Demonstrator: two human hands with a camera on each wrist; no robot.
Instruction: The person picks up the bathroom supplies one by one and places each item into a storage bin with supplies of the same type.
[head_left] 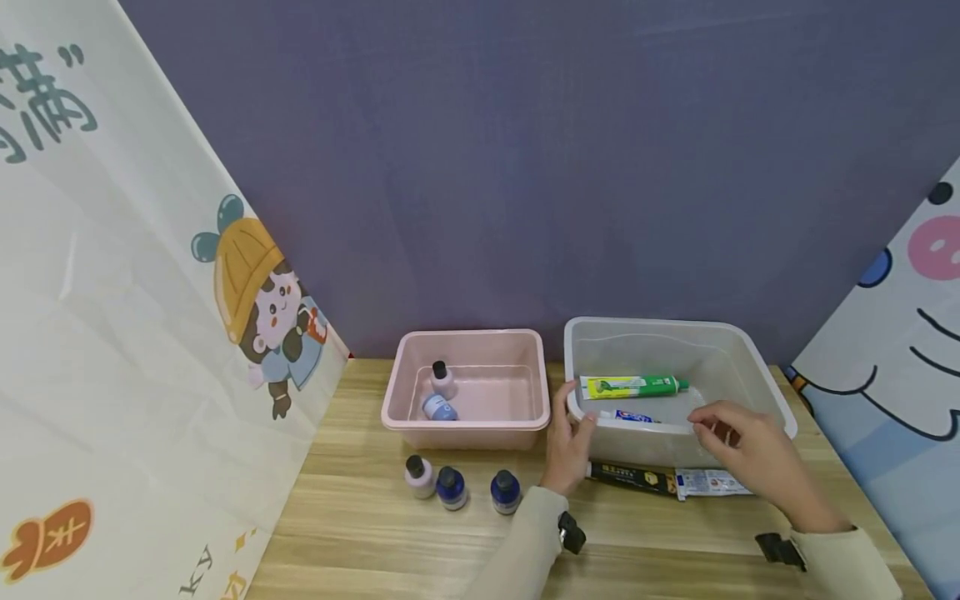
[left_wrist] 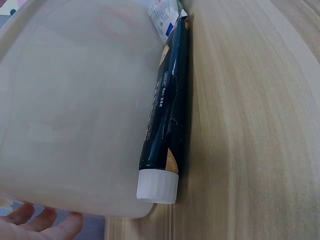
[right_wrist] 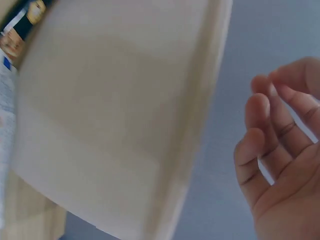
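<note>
My left hand [head_left: 567,446] holds the front left corner of a whitish plastic bin [head_left: 759,392], thumb in front and fingers along its left side. Above the bin's front rim is my right hand [head_left: 750,454], fingers loosely bent, thumb close to the fingertips, with nothing in them in the right wrist view. A green and yellow toothpaste tube [head_left: 633,386] lies inside the bin; a blue and white tube [head_left: 632,416] is partly hidden behind the front rim. On the table along the bin's front lie a black toothpaste tube [left_wrist: 167,105] with a white cap and a white-and-blue tube [head_left: 708,482].
Left of the bin stands a pink bin [head_left: 468,434] with two small bottles [head_left: 442,382] inside. Before it on the wooden table [head_left: 360,533] stand a pale bottle [head_left: 419,477] and two dark blue bottles [head_left: 452,488]. A grey-blue backdrop [head_left: 480,167] rises behind.
</note>
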